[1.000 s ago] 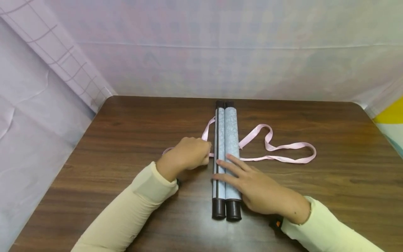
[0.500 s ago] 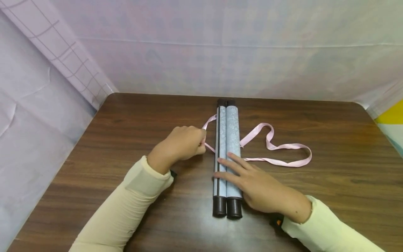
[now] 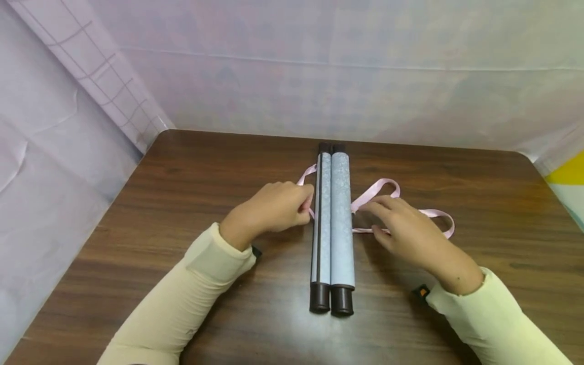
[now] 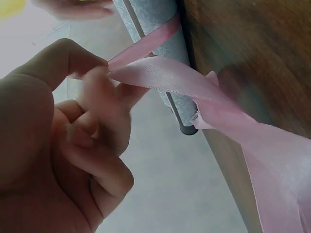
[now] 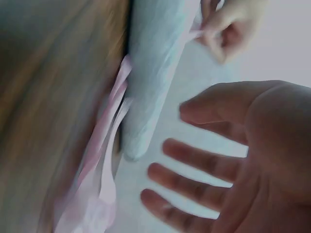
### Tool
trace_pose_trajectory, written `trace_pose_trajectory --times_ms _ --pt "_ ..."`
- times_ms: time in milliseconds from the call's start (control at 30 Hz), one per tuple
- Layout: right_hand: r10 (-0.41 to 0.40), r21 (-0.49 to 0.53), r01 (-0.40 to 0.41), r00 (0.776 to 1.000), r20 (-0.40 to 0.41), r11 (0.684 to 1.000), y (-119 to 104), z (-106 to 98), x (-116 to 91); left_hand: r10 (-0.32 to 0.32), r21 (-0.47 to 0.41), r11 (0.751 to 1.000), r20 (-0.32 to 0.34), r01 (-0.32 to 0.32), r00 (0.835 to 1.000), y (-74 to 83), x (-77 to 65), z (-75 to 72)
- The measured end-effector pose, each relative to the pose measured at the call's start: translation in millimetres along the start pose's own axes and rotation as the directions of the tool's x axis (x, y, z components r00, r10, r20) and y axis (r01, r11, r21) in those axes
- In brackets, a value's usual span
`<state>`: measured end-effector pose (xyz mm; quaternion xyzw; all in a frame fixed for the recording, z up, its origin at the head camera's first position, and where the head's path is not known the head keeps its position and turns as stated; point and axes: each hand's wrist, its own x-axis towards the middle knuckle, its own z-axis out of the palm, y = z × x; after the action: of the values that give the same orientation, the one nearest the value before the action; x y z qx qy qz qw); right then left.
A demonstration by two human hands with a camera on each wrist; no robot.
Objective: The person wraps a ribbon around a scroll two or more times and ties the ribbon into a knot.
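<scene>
A rolled scroll (image 3: 341,218) in pale blue patterned covering lies on the table, its two rolls side by side with dark end caps. Just left of it, my left hand (image 3: 276,209) pinches a pink ribbon (image 4: 160,73) between thumb and fingertips, seen close in the left wrist view. To the scroll's right, my right hand (image 3: 410,230) hovers with fingers spread over more of the pink ribbon (image 3: 371,192). Nothing sits between its fingers in the right wrist view, where the ribbon (image 5: 102,141) trails from beside the roll. The ribbon's run beneath the scroll is hidden.
The brown wooden table (image 3: 255,324) extends around the scroll, its back edge against a pale curtain (image 3: 292,86). White cloth with a grid-patterned strip (image 3: 96,71) hangs at the left. A yellow patch (image 3: 568,167) shows at the far right.
My right hand has lifted off the rolls and moved right, over the ribbon loops. My left hand drew the ribbon slightly left, then came back toward the scroll, still pinching it.
</scene>
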<state>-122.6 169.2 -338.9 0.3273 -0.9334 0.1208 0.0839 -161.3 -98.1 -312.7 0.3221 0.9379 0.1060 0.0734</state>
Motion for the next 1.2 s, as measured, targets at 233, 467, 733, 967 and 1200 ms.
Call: trace_pose_trajectory --times_ms 233,467,733,967,1200 --pt "0.088 -0.035 -0.083 0.977 0.196 0.996 21 3 -6 0.038 -0.005 0.999 -0.036 -0.038 0.999 1.6 3.4 2.2" --pt "0.106 -0.061 -0.096 0.973 0.206 0.994 21 9 -5 0.032 0.016 0.999 -0.056 -0.031 0.998 1.3 1.1 3.0" --pt "0.140 -0.031 -0.137 0.977 0.158 0.990 24 17 -8 -0.016 -0.018 1.000 -0.023 0.015 1.000 2.9 -5.4 10.8" --pt "0.209 0.010 -0.216 0.954 0.217 0.976 26 16 -10 -0.089 -0.013 0.996 0.000 0.089 0.996 3.9 -6.3 9.4" --pt "0.189 0.056 -0.213 0.941 0.280 0.976 33 4 -5 -0.160 0.025 0.987 0.023 0.160 0.987 -1.0 -5.4 0.7"
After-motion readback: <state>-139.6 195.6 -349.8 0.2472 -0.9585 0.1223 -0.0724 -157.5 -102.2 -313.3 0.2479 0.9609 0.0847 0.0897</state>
